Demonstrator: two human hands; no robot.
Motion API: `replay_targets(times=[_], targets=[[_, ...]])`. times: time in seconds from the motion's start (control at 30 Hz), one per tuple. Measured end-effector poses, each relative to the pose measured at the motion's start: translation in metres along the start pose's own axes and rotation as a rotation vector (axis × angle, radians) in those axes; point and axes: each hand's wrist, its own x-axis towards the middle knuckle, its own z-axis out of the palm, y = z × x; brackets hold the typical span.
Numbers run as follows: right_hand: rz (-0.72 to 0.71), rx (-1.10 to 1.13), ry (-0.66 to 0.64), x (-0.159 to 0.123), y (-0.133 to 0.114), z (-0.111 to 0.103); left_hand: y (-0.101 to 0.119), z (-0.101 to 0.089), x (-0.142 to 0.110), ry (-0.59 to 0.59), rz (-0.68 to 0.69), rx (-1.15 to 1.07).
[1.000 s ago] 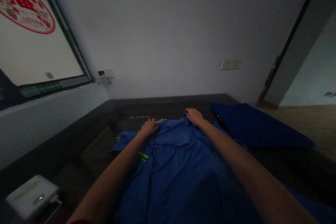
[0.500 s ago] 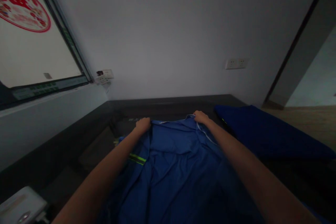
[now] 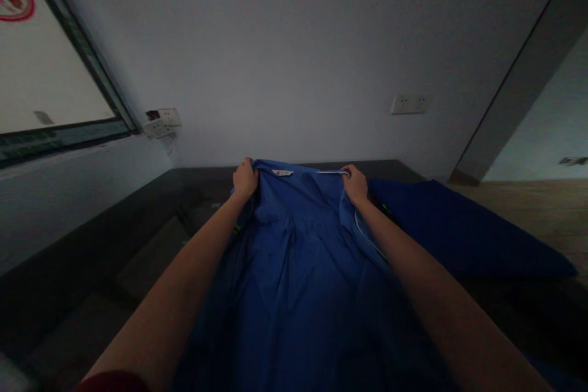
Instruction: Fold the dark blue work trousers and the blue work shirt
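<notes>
A blue work jacket (image 3: 298, 257) hangs spread between my two hands, its inside facing me and a small white label (image 3: 282, 173) at the collar. My left hand (image 3: 245, 179) is closed on the left end of the collar. At the other end, my right hand (image 3: 355, 185) grips the cloth beside a white zip edge (image 3: 367, 236). A bit of yellow-green strip (image 3: 237, 228) shows under my left forearm. The jacket's lower part fades into the dark at the bottom of the view.
Folded dark blue cloth (image 3: 450, 226) lies on the right of the dark table (image 3: 202, 180). Behind rises a grey wall (image 3: 285, 73) with a double socket (image 3: 410, 104) and, at left, another socket with an adapter (image 3: 160, 122). A window (image 3: 50, 73) fills the upper left.
Both hands have lifted the jacket collar higher, towards the wall. The collar now stretches straighter and its label shows. The camera view has shifted slightly.
</notes>
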Motion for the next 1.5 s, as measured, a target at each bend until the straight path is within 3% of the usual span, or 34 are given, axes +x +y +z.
replay_targets(times=[0.1, 0.27, 0.4, 0.5, 0.6, 0.7, 0.83, 0.97, 1.1, 1.23, 1.37, 1.5], targets=[[-0.052, -0.085, 0.048, -0.02, -0.003, 0.012, 0.015, 0.018, -0.013, 0.056, 0.084, 0.023], [-0.198, -0.179, -0.065, -0.049, -0.014, 0.023, 0.018, 0.041, -0.045, -0.157, 0.138, 0.061], [-0.434, -0.208, -0.129, -0.09, -0.029, 0.018, 0.018, 0.028, -0.089, -0.119, 0.339, 0.033], [-0.528, -0.136, -0.309, -0.143, -0.032, 0.013, 0.015, 0.01, -0.141, -0.114, 0.509, -0.055], [-0.504, -0.066, -0.461, -0.191, -0.022, 0.007, 0.004, -0.002, -0.197, -0.254, 0.626, -0.12], [-0.485, -0.032, -0.483, -0.215, -0.006, 0.002, -0.011, -0.004, -0.234, -0.419, 0.596, -0.124], [-0.5, -0.005, -0.491, -0.208, 0.013, -0.003, -0.033, 0.002, -0.242, -0.479, 0.546, -0.133], [-0.47, -0.006, -0.518, -0.195, 0.025, -0.003, -0.056, 0.004, -0.229, -0.431, 0.64, -0.155], [-0.47, 0.009, -0.514, -0.189, 0.035, -0.002, -0.069, -0.012, -0.227, -0.418, 0.702, -0.198], [-0.499, 0.024, -0.521, -0.193, 0.032, -0.011, -0.073, -0.056, -0.236, -0.462, 0.62, -0.288], [-0.516, 0.077, -0.573, -0.213, 0.01, -0.044, -0.093, -0.103, -0.256, -0.398, 0.244, -0.232], [-0.526, 0.114, -0.672, -0.251, -0.011, -0.088, -0.12, -0.123, -0.299, -0.401, -0.095, -0.013]])
